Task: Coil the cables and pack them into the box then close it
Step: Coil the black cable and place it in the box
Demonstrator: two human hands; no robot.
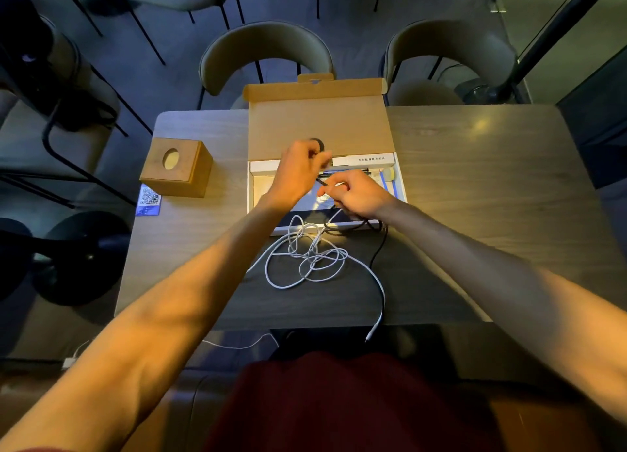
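The step in hand is coiling the first lead: both hands work over the open box [260, 167], which sits at the far middle of the table [475, 166] with its lid [319, 125] folded back. The left hand [298, 171] has its fingers curled, its grip apparently closed round a small dark coil of the black cable [321, 181]. The right hand [359, 195], just beside it, pinches the same cable a little further along. The slack trails over the box's near edge onto the table. The white cable [305, 258] lies untouched in a loose tangle in front of the box, one plug hanging past the table's near edge. I judge the task to be early. Next, the right hand must feed slack while the left winds loop on loop, keeping the coil tight enough to fit inside
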